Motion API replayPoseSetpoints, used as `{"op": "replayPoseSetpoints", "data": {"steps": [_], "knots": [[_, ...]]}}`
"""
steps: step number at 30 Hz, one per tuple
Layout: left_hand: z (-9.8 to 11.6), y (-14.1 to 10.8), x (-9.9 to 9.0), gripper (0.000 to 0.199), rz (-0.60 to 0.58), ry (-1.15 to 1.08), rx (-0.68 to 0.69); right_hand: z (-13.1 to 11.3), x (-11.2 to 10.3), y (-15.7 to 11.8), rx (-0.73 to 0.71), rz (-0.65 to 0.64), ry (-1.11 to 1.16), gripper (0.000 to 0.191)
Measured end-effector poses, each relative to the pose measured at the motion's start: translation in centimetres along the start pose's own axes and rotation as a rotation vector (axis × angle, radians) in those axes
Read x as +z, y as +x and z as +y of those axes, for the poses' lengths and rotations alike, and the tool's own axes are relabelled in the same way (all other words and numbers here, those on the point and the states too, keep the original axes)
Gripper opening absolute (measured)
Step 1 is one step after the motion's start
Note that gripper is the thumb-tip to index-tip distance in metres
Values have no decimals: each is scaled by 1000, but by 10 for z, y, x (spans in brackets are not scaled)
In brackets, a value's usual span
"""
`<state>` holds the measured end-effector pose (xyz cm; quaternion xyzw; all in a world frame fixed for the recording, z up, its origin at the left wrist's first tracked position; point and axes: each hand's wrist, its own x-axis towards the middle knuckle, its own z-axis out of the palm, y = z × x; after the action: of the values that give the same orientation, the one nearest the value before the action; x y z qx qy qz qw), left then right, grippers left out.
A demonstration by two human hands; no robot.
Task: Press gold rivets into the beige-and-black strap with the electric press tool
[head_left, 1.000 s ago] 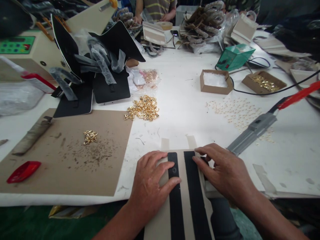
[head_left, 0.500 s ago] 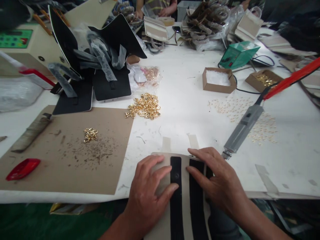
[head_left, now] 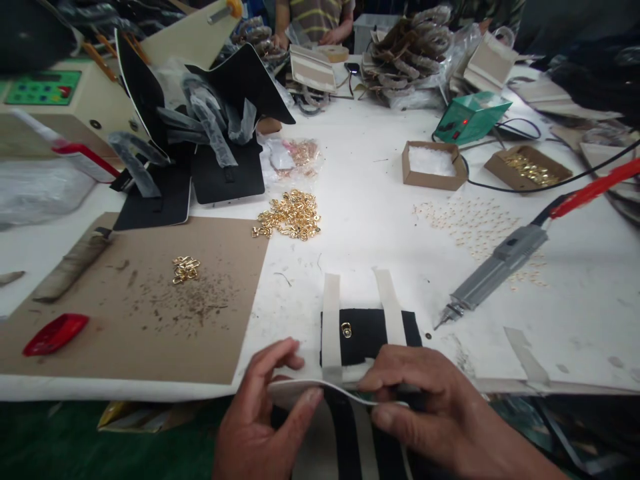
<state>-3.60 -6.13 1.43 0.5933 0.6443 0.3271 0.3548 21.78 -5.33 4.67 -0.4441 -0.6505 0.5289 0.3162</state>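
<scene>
A flexible beige panel with black stripes (head_left: 345,433) is curled up at its far edge near the table's front. My left hand (head_left: 273,410) is closed on that edge at the left, thumb on the near face, fingers behind. At the right, my right hand (head_left: 425,400) pinches the same edge between thumb and fingers. Just beyond, a black piece (head_left: 367,337) with a small gold metal fitting (head_left: 347,330) lies between two beige strips (head_left: 333,320) on the table. A grey electric screwdriver (head_left: 495,273) on a red cord rests tilted, tip near a small dark round part (head_left: 429,336).
Gold clasps (head_left: 290,215) are heaped at the centre; a few more (head_left: 185,269) lie on brown board (head_left: 215,360) beside a red dish (head_left: 56,335). Small boxes (head_left: 434,177) and a green power unit (head_left: 473,118) stand back right. Another person (head_left: 320,23) is across the table.
The panel's far edge has come up and toward me, with both hands now gripping it. The black piece with the gold fitting is uncovered. The screwdriver has tilted lower.
</scene>
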Motion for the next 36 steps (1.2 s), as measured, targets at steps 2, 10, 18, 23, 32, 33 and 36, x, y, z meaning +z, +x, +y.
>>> {"op": "replayPoseSetpoints", "data": {"steps": [2,10,18,23,32,33,36], "knots": [[4,2,-3,36,-125,19,-28,5,-3,9,69,93,-20,15],[7,14,-6,7,-405,-112,158,19,-8,46,91,131,-378,14],[7,28,-11,6,-553,-170,182,22,-4,53,126,69,-553,12],[7,28,-9,8,-556,-188,201,23,1,50,112,40,-655,16],[7,26,-6,6,-547,-182,156,23,2,49,95,27,-690,19],[8,26,-7,7,-552,-184,129,23,0,49,100,37,-649,18],[14,25,-11,9,-559,-174,13,15,-9,45,140,109,-435,20]]}}
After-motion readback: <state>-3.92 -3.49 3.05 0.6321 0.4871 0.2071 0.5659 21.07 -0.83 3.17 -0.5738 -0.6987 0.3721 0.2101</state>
